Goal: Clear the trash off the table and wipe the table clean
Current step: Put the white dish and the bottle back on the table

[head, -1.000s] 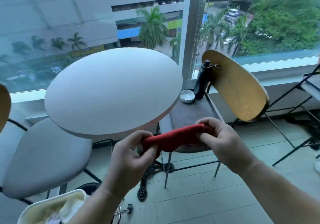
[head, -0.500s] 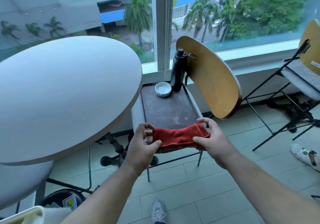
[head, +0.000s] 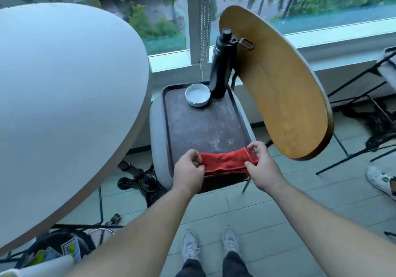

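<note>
One round table [head: 64,88], red cloth [head: 225,162], tiled floor [head: 214,208], window [head: 167,30]

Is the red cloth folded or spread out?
Folded: the red cloth is a narrow layered strip, pinched at its ends by the left hand and right hand.

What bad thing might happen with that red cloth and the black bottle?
The left hand and right hand pinch the red cloth over the near edge of the tray; let go there, it may slide to the floor. A bump to the tray might topple the tall black bottle beside the ashtray.
</note>
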